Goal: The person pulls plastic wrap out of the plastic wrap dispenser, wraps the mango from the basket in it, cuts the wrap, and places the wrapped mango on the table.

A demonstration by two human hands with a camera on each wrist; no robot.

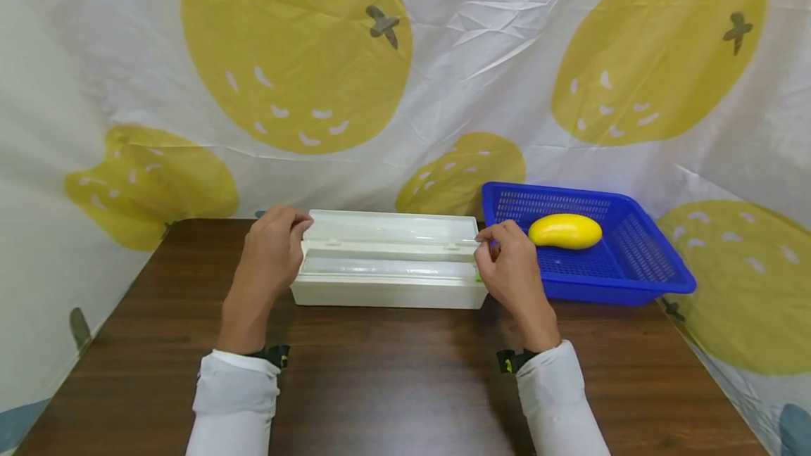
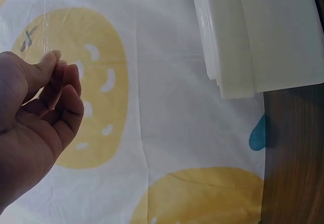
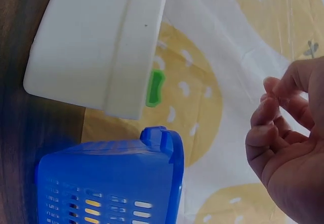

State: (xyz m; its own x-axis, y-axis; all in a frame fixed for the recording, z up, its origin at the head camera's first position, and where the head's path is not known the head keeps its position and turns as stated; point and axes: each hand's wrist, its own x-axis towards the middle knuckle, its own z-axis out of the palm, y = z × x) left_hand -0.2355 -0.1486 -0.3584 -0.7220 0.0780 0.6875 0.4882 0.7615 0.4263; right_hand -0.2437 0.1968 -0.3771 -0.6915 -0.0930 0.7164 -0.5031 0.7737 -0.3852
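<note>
A long white cling film dispenser (image 1: pixel 389 294) lies on the table with its lid (image 1: pixel 393 225) raised, showing the clear roll (image 1: pixel 393 268) inside. Above its left end, my left hand (image 1: pixel 269 252) pinches a corner of clear cling film (image 2: pixel 47 29) between thumb and forefinger; creases run upward from the fingertips. My right hand (image 1: pixel 510 259) pinches the film's other corner above the dispenser's right end. In the right wrist view its thumb meets the fingertips, and the film is faint. A green slider (image 3: pixel 155 88) sits at that end of the dispenser.
A blue perforated basket (image 1: pixel 652 280) stands right of the dispenser, close by the right hand. In it lies a yellow mango-like fruit (image 1: pixel 566 231). The brown wooden table (image 1: pixel 393 385) backs onto a white cloth with yellow fruit prints (image 1: pixel 469 90).
</note>
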